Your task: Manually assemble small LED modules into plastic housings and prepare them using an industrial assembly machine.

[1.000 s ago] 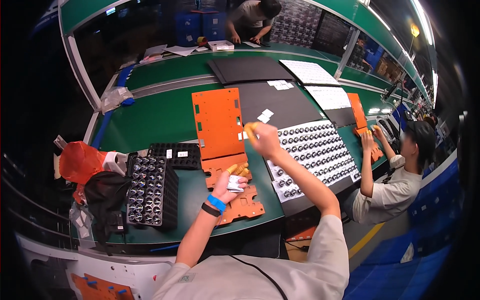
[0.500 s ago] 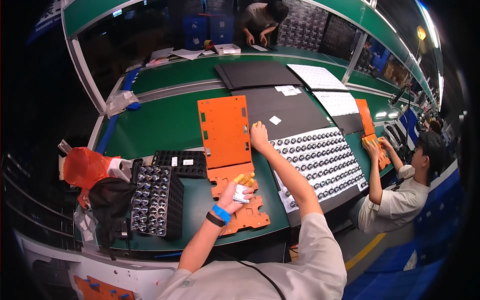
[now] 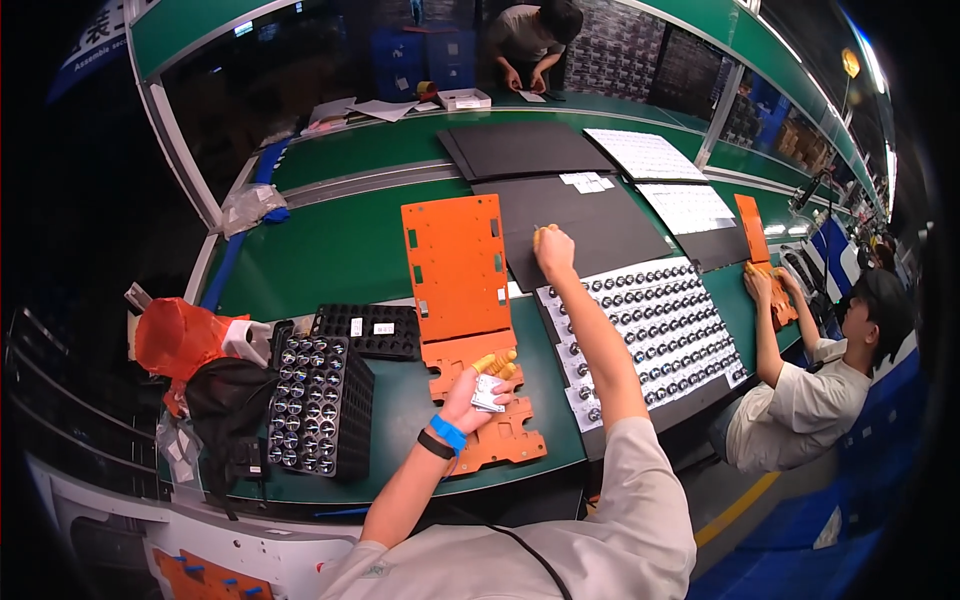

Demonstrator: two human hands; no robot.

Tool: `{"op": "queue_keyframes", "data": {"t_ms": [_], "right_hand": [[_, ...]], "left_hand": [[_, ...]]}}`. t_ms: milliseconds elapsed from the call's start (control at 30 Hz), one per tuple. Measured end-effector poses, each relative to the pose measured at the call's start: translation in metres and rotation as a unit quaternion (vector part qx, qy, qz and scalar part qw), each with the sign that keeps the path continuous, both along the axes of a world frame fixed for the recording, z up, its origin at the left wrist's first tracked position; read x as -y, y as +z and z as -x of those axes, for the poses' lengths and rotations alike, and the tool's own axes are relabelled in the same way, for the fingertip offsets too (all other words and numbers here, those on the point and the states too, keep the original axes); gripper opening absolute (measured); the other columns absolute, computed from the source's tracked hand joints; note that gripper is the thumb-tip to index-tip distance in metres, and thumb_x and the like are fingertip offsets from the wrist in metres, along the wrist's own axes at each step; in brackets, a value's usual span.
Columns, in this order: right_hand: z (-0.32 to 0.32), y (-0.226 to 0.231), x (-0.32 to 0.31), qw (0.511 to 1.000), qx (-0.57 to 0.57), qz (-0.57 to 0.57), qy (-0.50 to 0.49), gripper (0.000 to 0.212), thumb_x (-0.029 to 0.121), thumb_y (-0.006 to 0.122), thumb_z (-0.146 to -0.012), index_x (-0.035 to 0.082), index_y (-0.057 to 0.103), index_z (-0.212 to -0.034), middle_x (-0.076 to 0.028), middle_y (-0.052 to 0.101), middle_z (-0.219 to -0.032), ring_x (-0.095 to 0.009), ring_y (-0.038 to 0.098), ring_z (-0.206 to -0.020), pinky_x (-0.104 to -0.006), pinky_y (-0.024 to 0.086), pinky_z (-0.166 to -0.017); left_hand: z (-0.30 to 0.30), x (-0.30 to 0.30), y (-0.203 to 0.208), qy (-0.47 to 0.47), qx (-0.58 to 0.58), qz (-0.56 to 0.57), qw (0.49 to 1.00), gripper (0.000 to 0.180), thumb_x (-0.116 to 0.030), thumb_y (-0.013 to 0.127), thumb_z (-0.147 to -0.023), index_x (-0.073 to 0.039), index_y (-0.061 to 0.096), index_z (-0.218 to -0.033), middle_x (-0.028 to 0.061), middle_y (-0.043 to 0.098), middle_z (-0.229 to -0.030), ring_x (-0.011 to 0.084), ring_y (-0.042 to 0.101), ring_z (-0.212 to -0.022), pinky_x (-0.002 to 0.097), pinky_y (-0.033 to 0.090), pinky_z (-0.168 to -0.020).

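Note:
My left hand (image 3: 462,405) is palm up above the lower orange plate (image 3: 505,440) of a hinged fixture, yellow covers on its fingertips. A small bundle of white slips (image 3: 487,394) is held in its palm. To the right of the raised orange panel (image 3: 455,262), my right hand (image 3: 555,254) is over a black board (image 3: 625,220) with fingers pinched together. Whatever may be in that pinch is hidden. Under my right forearm lies a white sheet (image 3: 578,397) with rows of round black, shiny-topped parts (image 3: 655,330).
On the left stand a black tray of shiny round parts (image 3: 308,400), a flat black tray (image 3: 395,340) and an orange bag (image 3: 175,335). White sheets (image 3: 645,153) lie far right. A co-worker (image 3: 815,400) handles another orange fixture (image 3: 782,300); another person (image 3: 530,50) stands across the bench.
My right hand has moved right from the orange panel's edge onto the black board, where a white slip was visible before. My left hand keeps its slips. The view has shifted slightly.

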State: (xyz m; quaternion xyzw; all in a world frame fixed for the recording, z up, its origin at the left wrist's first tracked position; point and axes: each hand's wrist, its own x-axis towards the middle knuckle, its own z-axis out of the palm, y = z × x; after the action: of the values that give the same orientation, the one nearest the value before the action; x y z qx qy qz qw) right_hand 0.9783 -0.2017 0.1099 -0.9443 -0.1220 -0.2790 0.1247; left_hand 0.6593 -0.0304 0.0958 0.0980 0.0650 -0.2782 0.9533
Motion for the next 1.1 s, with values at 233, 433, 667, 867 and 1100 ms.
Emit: {"op": "queue_keyframes", "data": {"t_ms": [233,433,667,867,1100], "right_hand": [[-0.021,-0.026,0.017,0.978,-0.145,0.086,-0.124,0.047,0.038,0.056,-0.099,0.0,0.066,-0.125,-0.022,0.059,-0.135,-0.041,0.054,-0.125,-0.0487,0.043,-0.107],[0.0,-0.025,-0.016,0.983,-0.168,0.05,-0.053,0.071,0.06,0.065,-0.091,0.0,0.061,-0.127,-0.023,0.058,-0.132,-0.039,0.053,-0.124,-0.0451,0.048,-0.103],[0.021,-0.026,-0.041,0.996,-0.085,0.02,-0.011,0.018,0.012,0.064,-0.091,0.0,0.07,-0.102,-0.02,0.062,-0.116,-0.036,0.059,-0.115,-0.0406,0.059,-0.089],[0.016,-0.035,-0.038,0.982,-0.015,0.188,0.0,0.022,0.01,0.058,-0.094,-0.002,0.067,-0.111,-0.018,0.069,-0.103,-0.032,0.069,-0.097,-0.0346,0.062,-0.076],[0.035,-0.006,-0.011,0.972,0.021,0.218,0.087,0.024,0.008,0.052,-0.096,-0.003,0.063,-0.114,-0.021,0.07,-0.095,-0.033,0.074,-0.077,-0.0415,0.062,-0.064]], "left_hand": [[0.0,0.004,0.005,0.009,-0.005,-0.018,1.0,0.036,-0.022,0.043,-0.108,0.0,0.059,-0.131,0.0078,0.066,-0.11,0.014,0.045,-0.064,0.0281,0.041,-0.057],[0.001,0.003,0.006,0.006,0.0,-0.021,1.0,0.036,-0.023,0.043,-0.108,-0.001,0.062,-0.13,0.0077,0.066,-0.11,0.0143,0.045,-0.064,0.0279,0.041,-0.056],[0.0,0.004,0.006,0.012,0.007,-0.028,1.0,0.037,-0.024,0.044,-0.108,-0.001,0.063,-0.129,0.0085,0.068,-0.108,0.0143,0.046,-0.064,0.028,0.041,-0.055],[0.002,0.002,0.003,0.009,0.024,-0.028,0.999,0.037,-0.025,0.043,-0.108,-0.001,0.063,-0.128,0.0092,0.068,-0.109,0.0138,0.046,-0.063,0.0277,0.042,-0.056],[0.0,0.006,0.002,0.013,0.019,-0.012,1.0,0.038,-0.026,0.044,-0.107,-0.002,0.063,-0.13,0.0091,0.068,-0.107,0.0132,0.046,-0.065,0.0268,0.041,-0.058]]}}
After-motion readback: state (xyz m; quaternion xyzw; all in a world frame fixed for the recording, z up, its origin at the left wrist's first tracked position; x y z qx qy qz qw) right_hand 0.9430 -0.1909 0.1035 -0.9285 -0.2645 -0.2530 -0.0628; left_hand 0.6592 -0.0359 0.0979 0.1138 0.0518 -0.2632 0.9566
